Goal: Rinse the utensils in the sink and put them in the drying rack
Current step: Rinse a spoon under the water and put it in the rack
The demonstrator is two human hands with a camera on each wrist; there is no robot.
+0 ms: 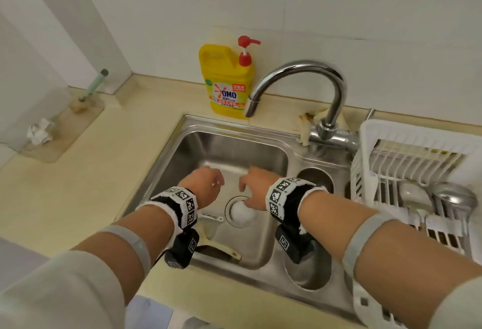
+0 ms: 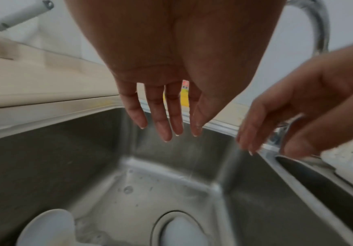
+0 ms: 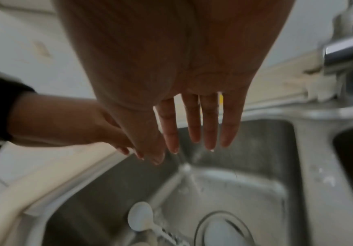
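Observation:
Both my hands hang empty over the steel sink (image 1: 234, 150), beneath the faucet spout (image 1: 251, 105). My left hand (image 1: 216, 182) (image 2: 171, 131) has straight, spread fingers pointing down. My right hand (image 1: 243, 188) (image 3: 192, 149) is the same, close beside it, and their fingertips nearly meet. A thin stream of water (image 1: 249, 130) falls between them. On the sink floor lie a white spoon (image 1: 240, 212) over the drain, a second white spoon (image 3: 140, 216) (image 2: 47, 228), and a cream-handled utensil (image 1: 224, 249) partly hidden by my left wrist. The white drying rack (image 1: 370, 130) stands to the right.
The rack holds a metal ladle (image 1: 453, 195) and other metal utensils. A yellow dish-soap bottle (image 1: 225, 81) stands behind the sink. The faucet base (image 1: 326, 130) sits between sink and rack. A small round side basin (image 1: 307, 268) lies under my right wrist. Crumpled paper (image 1: 39, 131) lies far left.

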